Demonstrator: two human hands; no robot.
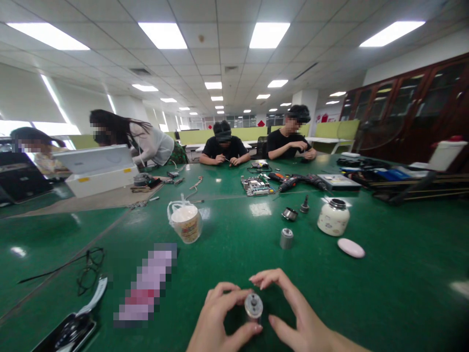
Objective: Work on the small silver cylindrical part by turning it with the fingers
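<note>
silver-grey metal cylinder (254, 308), bottom centre of frame: upright on its long axis, end face up. your left hand (216, 315), the nearer, grips its left side, thumb and forefinger parted to about its width. your right hand (301, 315), empty, curves wide just right, fingertips apart from it. green table (227, 259) beneath.
</note>
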